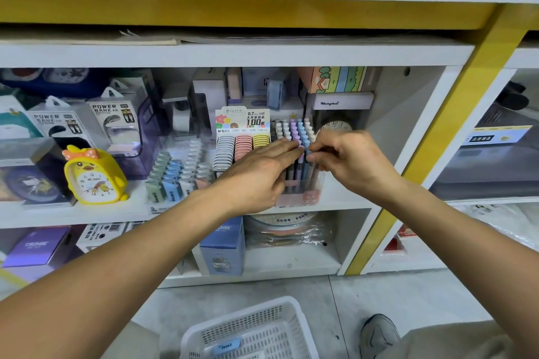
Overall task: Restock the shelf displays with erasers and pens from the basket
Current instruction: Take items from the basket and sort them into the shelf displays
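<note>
head view: shelf [204, 214] displays look mostly full. basket [250, 329] at 6 o'clock holds one blue eraser [227, 346]. pens [294, 137] at 12 o'clock; left hand [256, 172] flat, fingers spread; right hand [347, 160] pinching a blue pen [305, 151].

A single head-worn wide-angle view is given, directed forward and downward from close in front of a white shelving unit with yellow trim [455, 114]. The middle shelf is seen almost level, while the lower shelf and the grey floor [379, 294] are looked down upon. Both forearms are seen reaching away from the lens into the centre of the frame. A white perforated plastic basket [256, 326] is cut off by the bottom edge. Straight edges are bowed by the lens towards the borders.
</note>
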The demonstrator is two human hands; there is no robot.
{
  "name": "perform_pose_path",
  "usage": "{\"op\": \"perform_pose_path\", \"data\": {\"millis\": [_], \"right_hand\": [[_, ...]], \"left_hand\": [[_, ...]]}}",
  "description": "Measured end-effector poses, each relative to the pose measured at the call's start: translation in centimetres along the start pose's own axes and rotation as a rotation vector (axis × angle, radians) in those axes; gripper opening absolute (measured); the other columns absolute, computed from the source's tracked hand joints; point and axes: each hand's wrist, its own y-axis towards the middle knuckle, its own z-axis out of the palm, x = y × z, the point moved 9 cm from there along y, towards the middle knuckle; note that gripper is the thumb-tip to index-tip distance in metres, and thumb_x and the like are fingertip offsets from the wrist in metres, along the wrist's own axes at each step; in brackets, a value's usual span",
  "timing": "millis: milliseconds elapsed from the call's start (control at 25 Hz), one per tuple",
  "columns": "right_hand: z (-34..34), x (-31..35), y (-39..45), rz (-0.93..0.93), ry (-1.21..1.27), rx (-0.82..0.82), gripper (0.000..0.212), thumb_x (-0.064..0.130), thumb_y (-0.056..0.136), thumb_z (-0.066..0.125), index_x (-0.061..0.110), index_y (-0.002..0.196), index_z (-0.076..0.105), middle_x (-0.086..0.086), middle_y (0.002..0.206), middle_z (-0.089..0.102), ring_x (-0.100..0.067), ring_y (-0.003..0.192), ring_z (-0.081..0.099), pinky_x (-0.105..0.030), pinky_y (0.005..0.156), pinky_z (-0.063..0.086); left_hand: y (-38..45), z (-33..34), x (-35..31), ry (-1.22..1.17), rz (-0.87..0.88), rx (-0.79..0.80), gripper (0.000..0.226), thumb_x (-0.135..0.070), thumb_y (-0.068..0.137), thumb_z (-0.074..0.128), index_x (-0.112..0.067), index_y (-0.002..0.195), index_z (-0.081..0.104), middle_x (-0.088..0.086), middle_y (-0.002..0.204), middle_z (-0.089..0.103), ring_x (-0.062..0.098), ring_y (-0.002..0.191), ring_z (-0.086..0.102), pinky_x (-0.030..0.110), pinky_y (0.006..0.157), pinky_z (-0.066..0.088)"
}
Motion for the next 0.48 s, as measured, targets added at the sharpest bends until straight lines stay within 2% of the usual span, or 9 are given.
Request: {"op": "perform_pose_path", "data": {"millis": [80, 160, 280, 320, 400, 440, 480], "right_hand": [[1.0, -0.2, -0.3, 0.015, -0.091, 0.028, 0.006, 0.016, 0.092, 0.07, 0.011, 0.089, 0.072, 0.0, 0.082, 0.07, -0.017, 0.078, 0.067, -0.035, 0.071, 0.052], [1.5, 0.0, -0.4, 0.011, -0.239, 0.03, 0.016, 0.023, 0.096, 0.064, 0.012, 0.099, 0.075, -0.002, 0.098, 0.067, -0.023, 0.089, 0.064, -0.041, 0.073, 0.053], [0.8, 1.4, -0.7, -0.012, -0.35, -0.066, 0.023, 0.026, 0.097, 0.057, 0.016, 0.112, 0.072, -0.004, 0.108, 0.057, -0.027, 0.088, 0.059, -0.042, 0.064, 0.052], [1.0, 1.9, -1.2, -0.018, -0.332, -0.096, 0.025, 0.025, 0.096, 0.054, 0.015, 0.113, 0.069, -0.006, 0.108, 0.057, -0.029, 0.088, 0.06, -0.042, 0.064, 0.052], [2.7, 2.4, -2.9, 0.031, -0.218, -0.105, 0.024, 0.024, 0.091, 0.05, 0.016, 0.108, 0.066, -0.006, 0.103, 0.065, -0.03, 0.09, 0.062, -0.043, 0.07, 0.053], [4.5, 2.3, -4.0, 0.086, -0.147, -0.056, 0.023, 0.023, 0.089, 0.05, 0.017, 0.104, 0.065, -0.006, 0.101, 0.069, -0.029, 0.09, 0.063, -0.042, 0.072, 0.053], [7.2, 2.1, -5.5, 0.15, -0.093, 0.04, 0.021, 0.021, 0.088, 0.051, 0.017, 0.101, 0.066, -0.007, 0.099, 0.071, -0.03, 0.091, 0.064, -0.042, 0.074, 0.053]], "left_hand": [[0.0, 0.1, 0.0, -0.007, -0.003, 0.006, 0.071, -0.011, 0.092, 0.046, -0.023, 0.157, 0.021, -0.005, 0.165, 0.013, 0.008, 0.151, 0.006, 0.024, 0.122, 0.004], [-0.1, 0.3, 0.0, -0.009, -0.021, 0.023, 0.072, -0.011, 0.091, 0.047, -0.021, 0.157, 0.02, -0.004, 0.165, 0.012, 0.008, 0.151, 0.005, 0.025, 0.123, 0.005], [-0.9, -0.7, -0.4, -0.024, -0.027, -0.068, 0.071, -0.008, 0.086, 0.049, -0.014, 0.154, 0.028, 0.002, 0.163, 0.021, 0.015, 0.15, 0.015, 0.03, 0.122, 0.013], [-1.6, -1.2, -0.6, -0.023, -0.019, -0.149, 0.067, -0.008, 0.083, 0.049, -0.011, 0.149, 0.037, 0.005, 0.157, 0.032, 0.02, 0.145, 0.026, 0.034, 0.12, 0.023], [-3.3, -1.5, -1.0, 0.0, -0.021, -0.297, 0.046, -0.011, 0.079, 0.046, -0.007, 0.124, 0.054, 0.009, 0.129, 0.051, 0.025, 0.122, 0.047, 0.041, 0.102, 0.042], [-4.3, -0.5, -0.9, 0.002, -0.046, -0.294, 0.036, -0.014, 0.078, 0.045, -0.008, 0.113, 0.055, 0.009, 0.116, 0.053, 0.026, 0.111, 0.051, 0.041, 0.093, 0.045], [-5.4, 1.6, -0.7, -0.014, -0.088, -0.223, 0.03, -0.015, 0.08, 0.045, -0.009, 0.107, 0.054, 0.008, 0.11, 0.052, 0.026, 0.107, 0.052, 0.04, 0.088, 0.046]]}}
